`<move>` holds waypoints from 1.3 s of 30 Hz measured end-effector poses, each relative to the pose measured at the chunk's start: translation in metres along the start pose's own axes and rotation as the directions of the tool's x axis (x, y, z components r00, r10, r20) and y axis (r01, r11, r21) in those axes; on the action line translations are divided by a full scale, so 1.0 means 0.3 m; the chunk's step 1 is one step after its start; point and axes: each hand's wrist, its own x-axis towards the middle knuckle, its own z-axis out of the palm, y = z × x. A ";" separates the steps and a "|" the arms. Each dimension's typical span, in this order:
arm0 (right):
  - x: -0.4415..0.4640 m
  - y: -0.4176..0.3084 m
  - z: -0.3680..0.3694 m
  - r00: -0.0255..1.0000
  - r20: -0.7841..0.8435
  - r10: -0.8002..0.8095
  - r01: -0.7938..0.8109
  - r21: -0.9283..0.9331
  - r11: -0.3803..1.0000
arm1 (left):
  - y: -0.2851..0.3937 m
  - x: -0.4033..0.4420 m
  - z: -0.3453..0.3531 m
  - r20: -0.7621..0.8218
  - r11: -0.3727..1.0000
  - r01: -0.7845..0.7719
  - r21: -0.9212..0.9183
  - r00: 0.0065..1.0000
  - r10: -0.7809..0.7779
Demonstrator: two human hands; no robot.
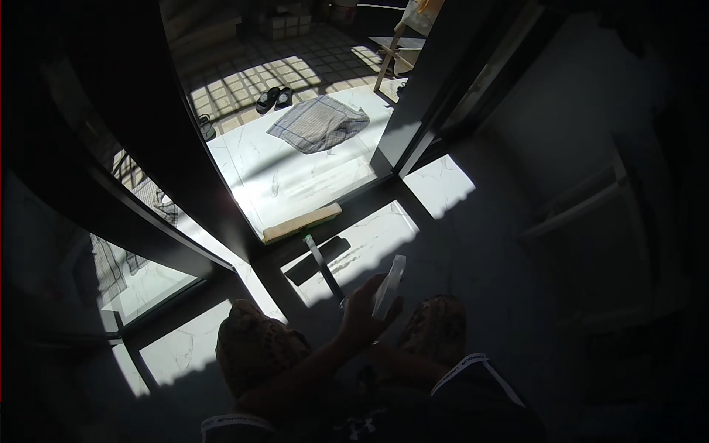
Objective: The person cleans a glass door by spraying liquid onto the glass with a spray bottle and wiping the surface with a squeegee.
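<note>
My left hand [360,314] is in front of me at the lower centre, dark in shadow, closed around a translucent strip-like object [390,283] that points up. My right forearm [413,369] comes in from the lower right and passes behind my left wrist; my right hand is hidden in the dark there. Just left of my left hand, a handle [323,266] runs up to a long beige head [303,221] with a green edge, lying across the door threshold. What holds the handle's lower end cannot be made out.
Glass door panels [155,236] stand at left, with a dark door frame [443,96] at right. Beyond the threshold, a checked cloth [319,124] lies on white tile [251,166]. Black sandals [275,99] and a wooden-legged stand [385,68] are farther out. My knees flank my hands.
</note>
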 end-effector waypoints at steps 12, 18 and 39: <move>0.493 -0.721 -0.466 0.880 -0.457 -0.127 0.242 0.203 0.949 | 0.042 0.003 -0.061 -0.005 0.972 0.067 -0.226 0.998 -0.070; 0.767 -0.994 -0.628 0.760 -0.576 -0.301 0.412 0.068 0.909 | -0.012 0.013 -0.029 -0.026 0.964 0.095 -0.249 0.994 -0.105; 0.716 -0.548 -0.601 0.808 -0.420 -0.413 0.377 -0.170 0.910 | -0.007 -0.032 -0.042 0.016 0.955 0.274 -0.114 0.961 -0.274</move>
